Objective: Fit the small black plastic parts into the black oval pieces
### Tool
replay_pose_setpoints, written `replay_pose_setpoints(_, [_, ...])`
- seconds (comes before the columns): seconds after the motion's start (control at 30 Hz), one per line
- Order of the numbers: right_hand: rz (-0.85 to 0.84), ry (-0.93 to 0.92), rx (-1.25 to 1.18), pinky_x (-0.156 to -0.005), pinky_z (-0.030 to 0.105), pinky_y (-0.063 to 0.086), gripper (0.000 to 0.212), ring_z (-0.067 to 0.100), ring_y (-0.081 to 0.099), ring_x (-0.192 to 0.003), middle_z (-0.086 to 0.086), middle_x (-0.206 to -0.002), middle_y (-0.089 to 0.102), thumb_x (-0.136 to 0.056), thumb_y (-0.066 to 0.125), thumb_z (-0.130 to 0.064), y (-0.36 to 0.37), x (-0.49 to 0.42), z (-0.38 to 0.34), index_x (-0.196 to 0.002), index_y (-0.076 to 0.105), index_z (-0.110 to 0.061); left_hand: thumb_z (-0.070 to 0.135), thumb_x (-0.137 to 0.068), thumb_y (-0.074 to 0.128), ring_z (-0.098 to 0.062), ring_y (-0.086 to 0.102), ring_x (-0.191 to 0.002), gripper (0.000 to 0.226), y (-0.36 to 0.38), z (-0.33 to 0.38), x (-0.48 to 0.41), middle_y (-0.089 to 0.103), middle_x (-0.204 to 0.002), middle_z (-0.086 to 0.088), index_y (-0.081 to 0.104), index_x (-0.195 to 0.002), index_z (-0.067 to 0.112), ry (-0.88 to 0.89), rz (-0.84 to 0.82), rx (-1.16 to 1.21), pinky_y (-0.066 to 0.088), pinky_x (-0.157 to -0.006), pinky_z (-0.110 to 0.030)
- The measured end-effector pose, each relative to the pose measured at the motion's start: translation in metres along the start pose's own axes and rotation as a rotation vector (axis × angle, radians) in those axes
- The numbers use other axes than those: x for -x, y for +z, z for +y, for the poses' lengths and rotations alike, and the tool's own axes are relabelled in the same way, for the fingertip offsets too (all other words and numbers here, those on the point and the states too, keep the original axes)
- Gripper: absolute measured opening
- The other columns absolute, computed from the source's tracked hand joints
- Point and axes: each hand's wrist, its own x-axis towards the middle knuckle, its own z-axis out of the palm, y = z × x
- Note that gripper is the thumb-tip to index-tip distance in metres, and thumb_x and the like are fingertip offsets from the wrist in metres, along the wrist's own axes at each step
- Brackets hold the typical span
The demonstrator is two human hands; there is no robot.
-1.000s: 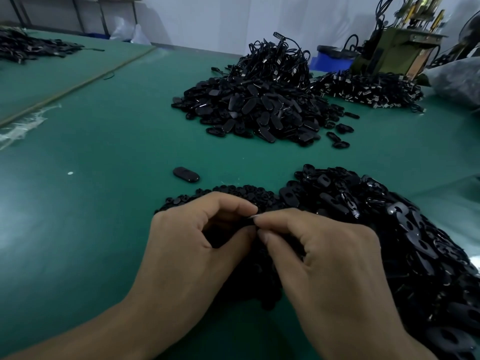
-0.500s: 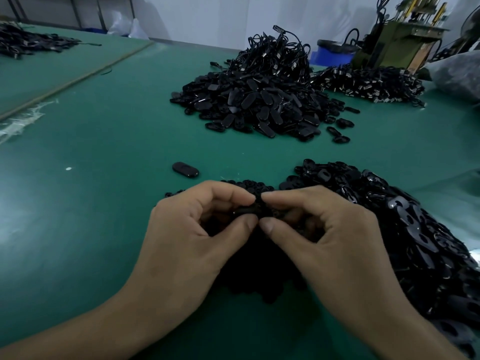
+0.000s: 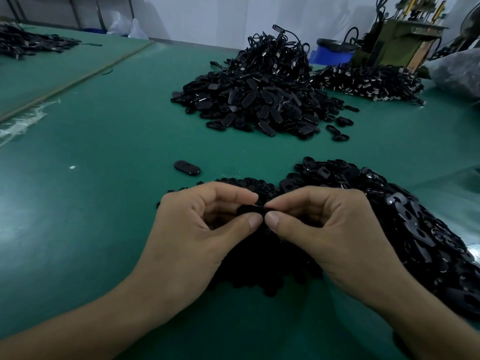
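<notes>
Grip is two-sided. My left hand (image 3: pixel 197 229) pinches one end of a black oval piece (image 3: pixel 250 210), forefinger over and thumb under. My right hand (image 3: pixel 324 229) pinches the other end the same way, so the thumb tips nearly touch. The piece sits level, just above the near heap. I judge the double hold braces the piece against the push that seats an insert. I cannot tell whether a small part is in it yet, since my fingers cover the middle.

The small black parts (image 3: pixel 259 271) lie heaped directly under my hands, so the next one is a short reach down. The unfilled ovals (image 3: pixel 415 229), holes showing, bank up on my right against that heap, within the right hand's sweep. A lone oval (image 3: pixel 187 168) lies apart on the green table (image 3: pixel 91 216), ahead of my left hand. The far heap (image 3: pixel 259 105) sits well apart. It shows closed faces, so it is probably finished work kept clear of the stock.
</notes>
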Motion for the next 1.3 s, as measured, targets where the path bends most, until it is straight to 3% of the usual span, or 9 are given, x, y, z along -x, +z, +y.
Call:
replay_pose_setpoints(0.33, [0.039, -0.06, 0.122, -0.062, 0.022, 0.057, 0.008, 0.009, 0.069, -0.067, -0.008, -0.075, 0.073, -0.078, 0.075, -0.029, 0.003, -0.001, 0.001, -0.086, 0.074, -0.031, 0.021, -0.074, 0.08, -0.001, 0.072, -0.07, 0.026, 0.003, 0.007, 0.002, 0.076, -0.078, 0.015, 0.076, -0.094, 0.037, 0.07, 0.042, -0.076, 0.054, -0.065, -0.01])
replay_pose_setpoints(0.53, [0.016, -0.061, 0.088, -0.068, 0.03, 0.061, 0.008, 0.015, 0.071, -0.072, -0.005, -0.078, 0.075, -0.085, 0.076, -0.017, 0.001, -0.002, 0.002, -0.085, 0.077, -0.025, 0.025, -0.066, 0.081, -0.007, 0.072, -0.066, 0.03, -0.005, 0.013, -0.01, 0.076, -0.075, 0.01, 0.075, -0.092, 0.038, -0.012, -0.017, -0.124, 0.056, -0.062, -0.016])
replay_pose_setpoints(0.77, [0.026, -0.079, 0.13, -0.071, 0.027, 0.06, 0.01, 0.008, 0.071, -0.073, -0.009, -0.079, 0.075, -0.088, 0.072, -0.021, 0.002, -0.004, -0.002, -0.091, 0.078, -0.027, 0.027, -0.064, 0.082, -0.005, 0.07, -0.061, 0.023, -0.012, 0.022, -0.025, 0.075, -0.069, 0.009, 0.076, -0.085, 0.035, 0.007, -0.079, -0.232, 0.057, -0.061, -0.017])
replay_pose_setpoints(0.83, [0.093, -0.102, 0.261, -0.076, 0.018, 0.056, 0.016, 0.001, 0.07, -0.081, -0.016, -0.082, 0.075, -0.09, 0.065, -0.029, -0.002, -0.007, -0.002, -0.1, 0.078, -0.03, 0.021, -0.065, 0.091, -0.01, 0.072, -0.064, 0.025, -0.013, 0.023, -0.029, 0.075, -0.07, 0.005, 0.077, -0.084, 0.031, 0.007, -0.058, -0.214, 0.059, -0.065, -0.019])
replay_pose_setpoints(0.9, [0.2, -0.141, 0.521, -0.088, 0.013, 0.05, 0.025, -0.003, 0.066, -0.097, -0.018, -0.099, 0.074, -0.095, 0.059, -0.032, -0.009, -0.012, 0.0, -0.115, 0.074, -0.029, 0.012, -0.071, 0.089, -0.016, 0.074, -0.066, 0.022, -0.011, 0.022, -0.031, 0.076, -0.07, 0.0, 0.077, -0.083, 0.026, -0.013, -0.046, -0.161, 0.06, -0.066, -0.022])
replay_pose_setpoints(0.97, [0.243, -0.113, 0.824, -0.103, 0.023, 0.04, 0.034, 0.007, 0.056, -0.116, -0.009, -0.124, 0.066, -0.101, 0.052, -0.03, -0.021, -0.017, 0.003, -0.132, 0.064, -0.024, 0.011, -0.072, 0.084, -0.018, 0.074, -0.065, 0.017, -0.01, 0.021, -0.031, 0.076, -0.071, -0.003, 0.077, -0.083, 0.023, -0.043, -0.043, -0.097, 0.059, -0.064, -0.021])
replay_pose_setpoints(1.1, [0.154, 0.126, 1.188, -0.108, 0.045, 0.026, 0.046, 0.022, 0.028, -0.138, -0.003, -0.153, 0.038, -0.105, 0.032, -0.039, -0.037, -0.023, 0.009, -0.15, 0.039, -0.034, 0.018, -0.073, 0.084, -0.017, 0.073, -0.065, 0.015, -0.011, 0.022, -0.035, 0.077, -0.073, -0.004, 0.077, -0.085, 0.024, -0.056, -0.002, -0.033, 0.056, -0.062, -0.018])
replay_pose_setpoints(1.2, [0.088, 0.197, 1.217, -0.108, 0.048, 0.023, 0.049, 0.022, 0.029, -0.141, -0.007, -0.155, 0.04, -0.104, 0.023, -0.044, -0.037, -0.023, 0.012, -0.15, 0.039, -0.037, 0.017, -0.078, 0.084, -0.011, 0.073, -0.066, 0.017, -0.025, 0.015, -0.05, 0.077, -0.073, 0.004, 0.077, -0.08, 0.032, -0.005, 0.151, -0.144, 0.055, -0.061, -0.016])
replay_pose_setpoints(1.3, [0.156, 0.135, 1.209, -0.098, 0.042, 0.025, 0.043, 0.019, 0.043, -0.131, -0.008, -0.132, 0.062, -0.104, 0.029, -0.037, -0.036, -0.023, 0.014, -0.134, 0.058, -0.033, 0.019, -0.08, 0.084, -0.002, 0.068, -0.06, 0.02, -0.046, 0.001, -0.069, 0.075, -0.07, 0.013, 0.074, -0.073, 0.035, -0.005, 0.294, -0.285, 0.047, -0.059, -0.012])
